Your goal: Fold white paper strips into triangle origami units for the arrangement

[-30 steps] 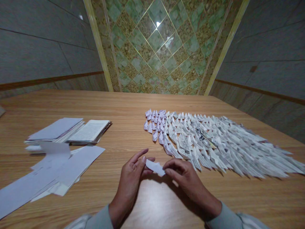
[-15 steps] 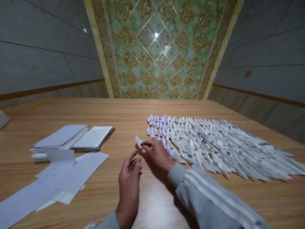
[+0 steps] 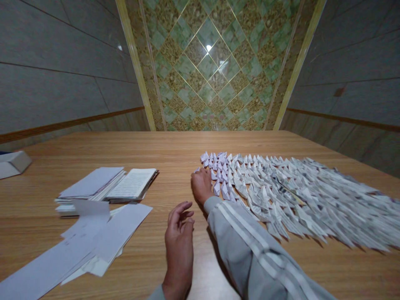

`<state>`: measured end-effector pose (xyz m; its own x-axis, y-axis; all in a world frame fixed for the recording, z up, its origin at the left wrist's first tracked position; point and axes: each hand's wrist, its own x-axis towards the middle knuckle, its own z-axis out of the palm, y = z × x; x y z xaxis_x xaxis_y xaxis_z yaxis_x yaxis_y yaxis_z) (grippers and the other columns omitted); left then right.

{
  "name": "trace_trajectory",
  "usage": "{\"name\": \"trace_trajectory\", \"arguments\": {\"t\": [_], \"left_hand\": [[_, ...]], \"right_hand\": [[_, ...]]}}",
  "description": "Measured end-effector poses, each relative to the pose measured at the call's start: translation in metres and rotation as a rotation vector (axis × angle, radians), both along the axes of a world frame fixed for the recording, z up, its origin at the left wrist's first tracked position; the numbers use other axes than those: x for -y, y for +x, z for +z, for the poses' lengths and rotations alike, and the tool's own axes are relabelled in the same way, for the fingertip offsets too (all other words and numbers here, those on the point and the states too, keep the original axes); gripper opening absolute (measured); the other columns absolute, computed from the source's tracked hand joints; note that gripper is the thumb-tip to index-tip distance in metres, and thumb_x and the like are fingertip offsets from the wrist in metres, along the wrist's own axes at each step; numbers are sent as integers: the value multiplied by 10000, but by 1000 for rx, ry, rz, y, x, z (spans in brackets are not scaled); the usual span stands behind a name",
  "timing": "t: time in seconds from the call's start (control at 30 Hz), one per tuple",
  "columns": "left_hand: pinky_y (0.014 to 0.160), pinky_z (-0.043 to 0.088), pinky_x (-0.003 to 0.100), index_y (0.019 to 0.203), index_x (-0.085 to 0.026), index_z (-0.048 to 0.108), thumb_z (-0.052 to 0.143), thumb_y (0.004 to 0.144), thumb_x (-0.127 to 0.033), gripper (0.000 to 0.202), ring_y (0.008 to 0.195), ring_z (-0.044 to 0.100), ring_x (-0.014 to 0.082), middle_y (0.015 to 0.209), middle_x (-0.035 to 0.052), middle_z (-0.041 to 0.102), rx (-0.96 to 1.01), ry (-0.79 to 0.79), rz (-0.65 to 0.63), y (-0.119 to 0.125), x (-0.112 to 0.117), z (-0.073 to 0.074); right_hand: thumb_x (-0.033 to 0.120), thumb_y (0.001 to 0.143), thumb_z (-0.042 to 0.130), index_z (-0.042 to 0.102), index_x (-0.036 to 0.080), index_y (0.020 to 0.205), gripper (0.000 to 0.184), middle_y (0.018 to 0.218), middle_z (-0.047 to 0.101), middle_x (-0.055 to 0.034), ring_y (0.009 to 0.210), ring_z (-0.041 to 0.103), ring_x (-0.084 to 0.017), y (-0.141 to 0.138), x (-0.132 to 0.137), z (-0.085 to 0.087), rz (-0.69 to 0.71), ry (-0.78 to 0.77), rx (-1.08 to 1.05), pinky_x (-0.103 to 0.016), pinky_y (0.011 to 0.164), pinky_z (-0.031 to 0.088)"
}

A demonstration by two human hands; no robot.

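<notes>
My right hand (image 3: 201,184) is at the left end of the rows of folded paper boats (image 3: 221,177). Its fingers are closed on a small paper boat (image 3: 196,170), and only a pale corner of it shows past the knuckles. My left hand (image 3: 180,235) is nearer to me, above the wooden table. Its fingers are loosely curved and apart, with nothing in them. The boats closest to my right hand are pale violet. Farther right, many whitish-grey printed paper boats (image 3: 300,196) stand in tight rows.
On the left lie a stack of paper (image 3: 92,183) and a printed booklet pile (image 3: 133,183). Loose white sheets (image 3: 115,229) spread in front of them. A white box (image 3: 15,163) stands at the far left. Tiled walls surround the table (image 3: 175,146).
My right hand has moved forward to the end of the rows, carrying the small paper boat. My left hand stays low, apart from it. The view has shifted slightly left.
</notes>
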<state>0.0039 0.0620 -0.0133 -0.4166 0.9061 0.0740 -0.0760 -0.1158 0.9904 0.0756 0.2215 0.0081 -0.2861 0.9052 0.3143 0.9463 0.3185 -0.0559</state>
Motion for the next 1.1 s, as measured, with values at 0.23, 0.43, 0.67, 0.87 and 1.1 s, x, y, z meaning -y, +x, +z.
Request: {"name": "trace_trajectory", "arguments": {"t": [0.23, 0.43, 0.67, 0.87, 1.1], "left_hand": [[734, 493, 302, 1087, -201, 699, 662, 736, -283, 363, 940, 626, 229, 1142, 100, 672, 41, -15, -17, 3, 2, 0], [748, 500, 297, 1058, -187, 702, 680, 708, -301, 369, 898, 632, 212, 1096, 92, 684, 51, -25, -28, 5, 2, 5], [717, 486, 282, 1036, -172, 710, 711, 673, -331, 396, 814, 636, 195, 967, 69, 697, 105, -64, -41, 8, 5, 12], [680, 475, 273, 1047, -172, 707, 726, 679, -307, 393, 764, 623, 184, 913, 58, 694, 130, -52, -58, 7, 4, 9], [666, 470, 279, 1044, -169, 707, 725, 685, -311, 386, 765, 618, 191, 900, 66, 690, 121, -52, -74, 6, 3, 3]], "right_hand": [[331, 999, 619, 610, 180, 1263, 304, 1288, 621, -100, 1079, 649, -241, 17, -11, -6, -72, 61, 79, -447, 911, 566], [333, 994, 626, 606, 173, 1268, 317, 1283, 622, -100, 1079, 650, -245, 15, -10, -6, -42, 72, 106, -452, 907, 567], [325, 995, 624, 613, 173, 1257, 303, 1288, 622, -96, 1105, 641, -252, 5, -7, 3, 188, 77, 163, -467, 930, 555], [303, 1004, 605, 613, 168, 1256, 286, 1269, 632, -95, 1089, 647, -246, -8, -14, 4, 190, 36, 211, -454, 912, 565], [322, 994, 626, 604, 161, 1268, 319, 1273, 626, -102, 1079, 651, -248, 0, -19, 3, 57, 37, 216, -451, 903, 568]]}}
